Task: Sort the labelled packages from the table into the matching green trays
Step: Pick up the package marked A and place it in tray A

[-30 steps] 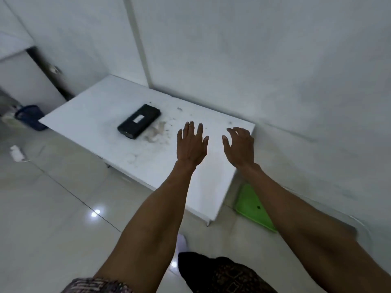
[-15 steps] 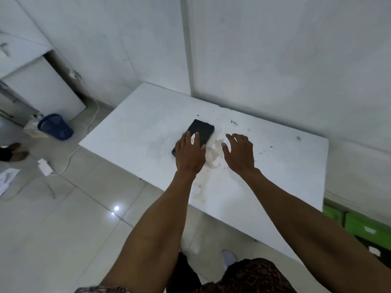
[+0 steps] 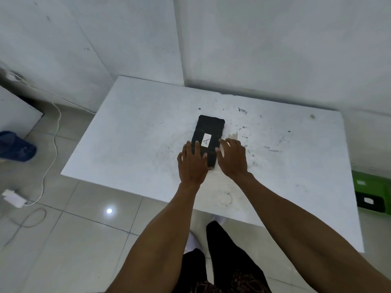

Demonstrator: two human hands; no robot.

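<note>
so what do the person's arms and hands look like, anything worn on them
Both forearms are bare all the way to the bottom of the picture, with no sleeves showing. The left hand and the right hand carry no gloves, and no rings, watch or wristband can be seen. Fingers are uncovered too. Lower down, only dark trousers and a patterned garment edge show.

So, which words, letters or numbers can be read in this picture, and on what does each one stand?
"A": handwritten on the white label of the black package on the table.
White labels on the green trays at the right edge: too small and blurred to read.
</note>
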